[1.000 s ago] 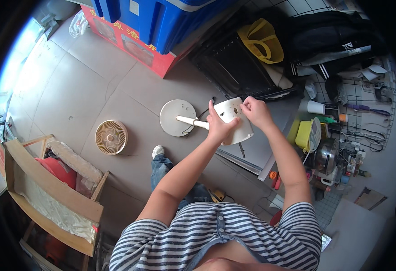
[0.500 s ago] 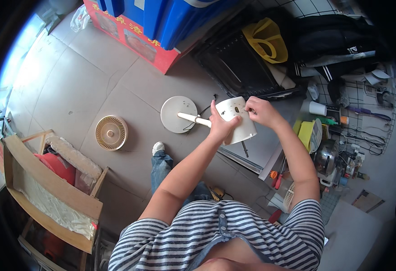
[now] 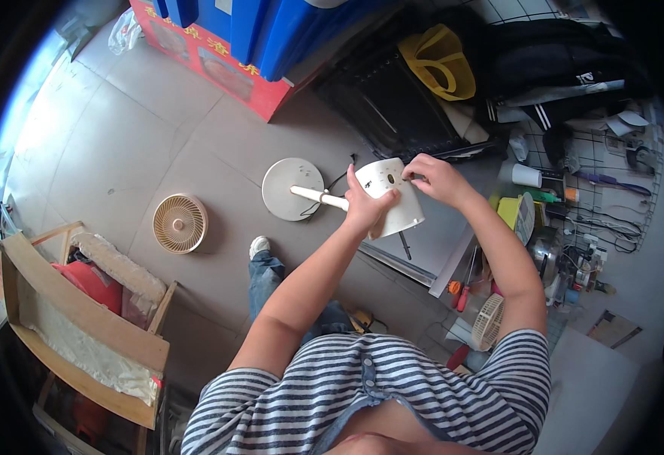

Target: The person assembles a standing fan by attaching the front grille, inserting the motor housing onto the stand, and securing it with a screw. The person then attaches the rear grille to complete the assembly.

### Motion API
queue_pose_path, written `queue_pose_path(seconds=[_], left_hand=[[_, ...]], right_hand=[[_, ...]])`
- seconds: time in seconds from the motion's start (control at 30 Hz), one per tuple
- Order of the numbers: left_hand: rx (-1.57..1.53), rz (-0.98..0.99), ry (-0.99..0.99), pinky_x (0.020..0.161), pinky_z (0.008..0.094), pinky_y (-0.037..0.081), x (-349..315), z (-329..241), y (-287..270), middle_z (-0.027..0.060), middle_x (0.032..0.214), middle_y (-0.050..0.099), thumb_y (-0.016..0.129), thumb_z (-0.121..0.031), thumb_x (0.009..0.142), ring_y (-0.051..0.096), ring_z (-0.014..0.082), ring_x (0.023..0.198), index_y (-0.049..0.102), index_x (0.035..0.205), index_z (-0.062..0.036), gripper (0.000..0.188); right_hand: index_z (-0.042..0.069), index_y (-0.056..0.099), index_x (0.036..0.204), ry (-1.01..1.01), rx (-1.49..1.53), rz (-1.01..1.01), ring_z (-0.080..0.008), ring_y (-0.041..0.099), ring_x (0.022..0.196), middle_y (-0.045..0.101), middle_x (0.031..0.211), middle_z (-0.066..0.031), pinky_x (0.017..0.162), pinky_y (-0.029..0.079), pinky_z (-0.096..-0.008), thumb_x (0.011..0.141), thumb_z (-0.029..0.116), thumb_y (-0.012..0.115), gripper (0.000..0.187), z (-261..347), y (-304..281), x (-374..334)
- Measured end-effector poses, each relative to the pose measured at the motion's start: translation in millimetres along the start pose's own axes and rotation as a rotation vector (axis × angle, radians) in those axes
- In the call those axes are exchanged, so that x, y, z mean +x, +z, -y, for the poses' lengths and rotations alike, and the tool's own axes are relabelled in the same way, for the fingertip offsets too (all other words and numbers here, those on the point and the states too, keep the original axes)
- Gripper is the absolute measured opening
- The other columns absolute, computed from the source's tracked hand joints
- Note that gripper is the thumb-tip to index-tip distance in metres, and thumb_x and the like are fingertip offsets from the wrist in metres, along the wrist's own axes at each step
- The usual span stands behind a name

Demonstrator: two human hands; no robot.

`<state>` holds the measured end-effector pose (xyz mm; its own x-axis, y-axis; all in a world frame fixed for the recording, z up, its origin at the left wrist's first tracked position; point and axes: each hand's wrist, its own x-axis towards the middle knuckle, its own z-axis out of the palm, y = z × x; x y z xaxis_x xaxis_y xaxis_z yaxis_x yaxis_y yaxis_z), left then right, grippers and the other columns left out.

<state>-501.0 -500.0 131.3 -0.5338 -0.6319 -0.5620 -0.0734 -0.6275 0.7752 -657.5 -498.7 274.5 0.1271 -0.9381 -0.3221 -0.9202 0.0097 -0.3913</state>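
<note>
My left hand (image 3: 366,208) grips the white plastic fan housing (image 3: 402,208), its thumb stretched across the side with the small holes. The housing sits on a white pole (image 3: 309,195) that leads to a round white base (image 3: 277,203), the whole stand lying tilted over. At the housing's far right edge, the fingers of my right hand (image 3: 438,183) are pinched together close to its surface. Whatever is between those fingertips is too small to make out. A thin dark rod (image 3: 405,246) sticks out below the housing.
A round beige fan grille (image 3: 180,224) lies on the tiled floor to the left. Nearby stands a wooden frame (image 3: 89,318). A grey-topped surface (image 3: 438,243) lies under the housing, with red-handled screwdrivers (image 3: 462,298) at its edge. A black case (image 3: 400,114) stands beyond.
The whole view has shifted slightly. My right forearm has swung a little outward, with the fingertips still at the housing's edge. My left hand keeps its grip.
</note>
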Motion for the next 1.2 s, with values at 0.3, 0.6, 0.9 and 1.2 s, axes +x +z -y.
queue_pose_path(seconds=[0.3, 0.6, 0.9, 1.2], left_hand=[[-0.044, 0.044, 0.005, 0.099, 0.0469, 0.041, 0, 3, 0, 0.0326, 0.128, 0.034, 0.081, -0.035, 0.063, 0.045, 0.0408, 0.116, -0.004, 0.147, -0.0102, 0.122], [-0.069, 0.041, -0.005, 0.095, 0.0455, 0.045, -1, 4, 1, 0.032, 0.127, 0.036, 0.08, -0.033, 0.064, 0.049, 0.0395, 0.113, -0.004, 0.147, -0.0089, 0.12], [-0.154, 0.034, 0.042, 0.092, 0.0435, 0.048, 1, 6, -3, 0.0311, 0.125, 0.039, 0.08, -0.033, 0.064, 0.052, 0.0365, 0.111, -0.004, 0.147, -0.0052, 0.121], [-0.138, 0.024, 0.019, 0.094, 0.038, 0.047, -8, -6, -4, 0.0244, 0.127, 0.045, 0.076, -0.023, 0.07, 0.054, 0.0297, 0.111, -0.002, 0.146, -0.0003, 0.111]], right_hand=[[0.004, 0.06, 0.088, 0.527, -0.025, -0.02, -0.0311, 0.064, 0.07, 0.065, 0.071, -0.011, 0.065, 0.05, -0.0379, 0.084, 0.028, 0.065, 0.025, 3, 23, 6], [0.01, 0.06, 0.095, 0.592, 0.062, -0.024, -0.0282, 0.065, 0.074, 0.065, 0.072, -0.0078, 0.069, 0.05, -0.0368, 0.084, 0.032, 0.065, 0.025, 4, 15, 3], [0.011, 0.059, 0.095, 0.316, 0.12, -0.123, -0.031, 0.065, 0.076, 0.067, 0.08, -0.0097, 0.067, 0.05, -0.0404, 0.087, 0.029, 0.06, 0.019, 7, 22, -1], [0.01, 0.058, 0.095, 0.391, -0.019, -0.146, -0.0278, 0.064, 0.077, 0.064, 0.08, -0.0088, 0.069, 0.05, -0.038, 0.084, 0.025, 0.063, 0.019, 14, 32, 3]])
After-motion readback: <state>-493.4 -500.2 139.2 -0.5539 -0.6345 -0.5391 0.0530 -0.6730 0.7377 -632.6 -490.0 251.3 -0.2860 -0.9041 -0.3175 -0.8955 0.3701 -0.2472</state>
